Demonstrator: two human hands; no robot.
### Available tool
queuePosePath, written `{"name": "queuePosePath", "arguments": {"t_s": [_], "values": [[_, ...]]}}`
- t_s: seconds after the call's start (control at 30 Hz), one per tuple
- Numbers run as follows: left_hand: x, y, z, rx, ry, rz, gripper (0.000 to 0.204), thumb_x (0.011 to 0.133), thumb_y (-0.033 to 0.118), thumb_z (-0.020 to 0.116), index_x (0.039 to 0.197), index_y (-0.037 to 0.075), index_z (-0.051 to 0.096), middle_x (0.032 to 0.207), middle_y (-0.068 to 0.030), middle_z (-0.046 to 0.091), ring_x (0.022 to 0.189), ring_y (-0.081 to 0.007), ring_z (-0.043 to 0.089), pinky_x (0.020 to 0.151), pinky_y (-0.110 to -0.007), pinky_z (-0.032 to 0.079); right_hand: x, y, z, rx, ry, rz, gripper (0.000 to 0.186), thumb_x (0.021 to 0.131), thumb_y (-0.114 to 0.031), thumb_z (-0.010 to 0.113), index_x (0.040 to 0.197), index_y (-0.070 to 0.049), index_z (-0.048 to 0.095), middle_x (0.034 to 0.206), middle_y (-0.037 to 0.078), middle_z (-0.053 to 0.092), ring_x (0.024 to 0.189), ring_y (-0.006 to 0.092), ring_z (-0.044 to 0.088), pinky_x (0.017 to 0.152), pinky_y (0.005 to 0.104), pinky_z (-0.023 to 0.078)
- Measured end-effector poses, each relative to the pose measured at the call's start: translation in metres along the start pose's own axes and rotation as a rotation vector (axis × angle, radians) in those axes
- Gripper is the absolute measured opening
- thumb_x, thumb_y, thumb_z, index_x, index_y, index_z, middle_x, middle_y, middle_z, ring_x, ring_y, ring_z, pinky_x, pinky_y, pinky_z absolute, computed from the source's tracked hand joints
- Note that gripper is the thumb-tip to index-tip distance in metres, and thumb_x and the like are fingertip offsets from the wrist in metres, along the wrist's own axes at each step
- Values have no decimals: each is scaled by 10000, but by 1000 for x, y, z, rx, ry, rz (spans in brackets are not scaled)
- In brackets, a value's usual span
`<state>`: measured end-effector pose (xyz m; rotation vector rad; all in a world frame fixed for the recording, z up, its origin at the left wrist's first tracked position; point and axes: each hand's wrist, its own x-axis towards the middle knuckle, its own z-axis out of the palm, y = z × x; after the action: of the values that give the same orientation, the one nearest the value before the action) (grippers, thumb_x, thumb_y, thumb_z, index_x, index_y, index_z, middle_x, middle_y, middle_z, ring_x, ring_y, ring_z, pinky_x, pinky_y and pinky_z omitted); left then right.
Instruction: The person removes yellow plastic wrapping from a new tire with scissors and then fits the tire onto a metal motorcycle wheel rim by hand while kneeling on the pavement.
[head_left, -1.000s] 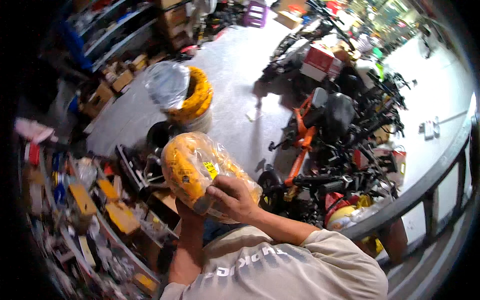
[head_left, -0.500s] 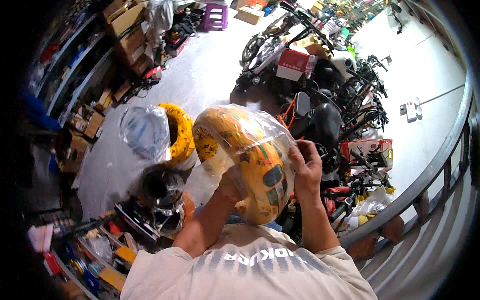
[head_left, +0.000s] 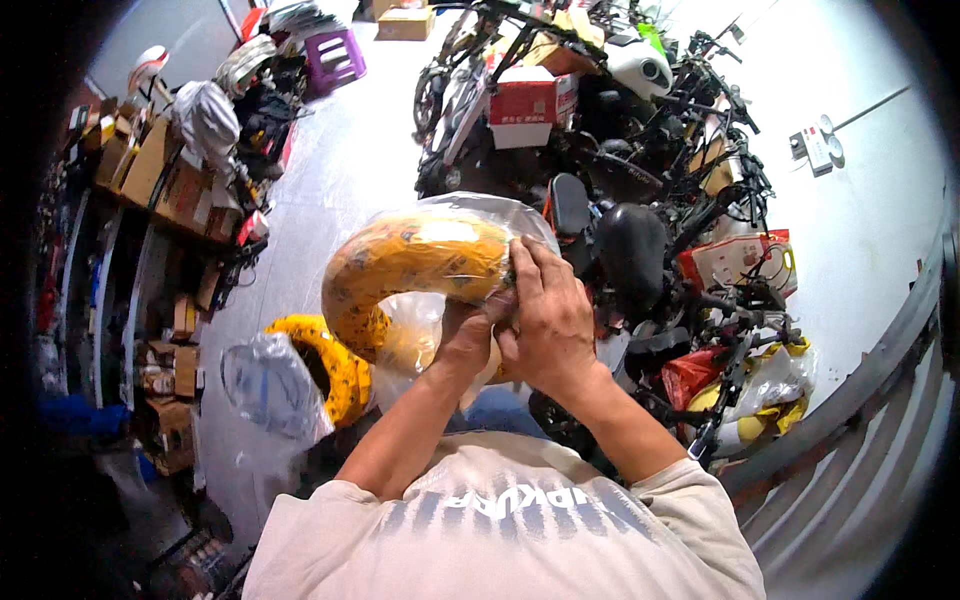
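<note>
A yellow-wrapped tyre [head_left: 415, 250] with dark print on its wrapping is held up in front of me, inside a clear plastic bag [head_left: 470, 207]. My left hand [head_left: 465, 335] reaches through the ring's opening, its fingers curled on the inner side and partly hidden. On the right side of the ring, my right hand [head_left: 550, 320] presses its fingers over the plastic, the thumb close to the left hand. Below and left, a second yellow-wrapped tyre [head_left: 345, 375] stands on the floor, and a bundle in clear plastic [head_left: 272, 385] leans against it.
Bicycles or scooters crowd the right side, with a black seat [head_left: 632, 255] and a red-and-white box [head_left: 522, 108] among them. Shelves with cardboard boxes [head_left: 180, 190] line the left. A purple stool [head_left: 335, 60] stands farther back. A metal railing [head_left: 850, 400] curves along the right.
The wrapped tyre has turned and tipped, its opening now facing me more. My right hand has moved left from its outer edge, near my left hand. The view has shifted.
</note>
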<state>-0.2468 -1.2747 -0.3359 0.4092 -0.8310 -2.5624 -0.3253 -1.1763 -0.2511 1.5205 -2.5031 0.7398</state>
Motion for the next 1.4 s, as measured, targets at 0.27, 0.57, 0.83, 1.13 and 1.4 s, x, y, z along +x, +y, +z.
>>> {"name": "queuePosePath", "arguments": {"t_s": [0.27, 0.57, 0.83, 1.13, 1.4], "values": [[117, -8, 1, -113, -50, 33, 601, 898, 183, 719, 1444, 60, 500, 1378, -83, 602, 1286, -231, 580, 1121, -394, 465, 107, 82, -14, 32, -70, -111, 524, 761, -81, 762, 1263, 34, 671, 1191, 235, 717, 1098, 361, 713, 990, 414, 571], [223, 4, -22, -290, 63, -333, 522, 852, 291, 740, 1313, 81, 616, 1224, -50, 688, 1130, -225, 657, 1044, -403, 500, 207, 177, 102, 121, 35, 438, 129, 780, -66, 630, 835, -12, 733, 830, 208, 723, 787, 381, 721, 742, 444, 579], [289, 67, -48, -302, 98, -477, 637, 805, 357, 734, 1344, 56, 574, 1159, -83, 692, 1087, -244, 679, 1011, -424, 542, 306, 249, 206, 1, -116, 886, 229, 792, -152, 645, 963, -86, 782, 1012, 230, 738, 964, 413, 716, 866, 475, 573], [383, 159, -119, -433, 58, -242, 768, 819, 465, 750, 1406, 23, 526, 1240, -153, 675, 1101, -284, 691, 977, -447, 580, 317, 296, 250, 969, -106, 1126, 280, 934, 0, 482, 1080, 24, 720, 876, 87, 709, 645, 157, 642, 556, 299, 506], [407, 172, -186, -192, 261, -231, 614, 913, 400, 732, 1398, 64, 565, 1260, -89, 684, 1135, -242, 673, 1007, -404, 556, 448, 154, 299, 1282, -315, 775, 538, 941, -109, 517, 1440, 94, 526, 1351, 155, 633, 1234, 212, 584, 1078, 298, 436]]}}
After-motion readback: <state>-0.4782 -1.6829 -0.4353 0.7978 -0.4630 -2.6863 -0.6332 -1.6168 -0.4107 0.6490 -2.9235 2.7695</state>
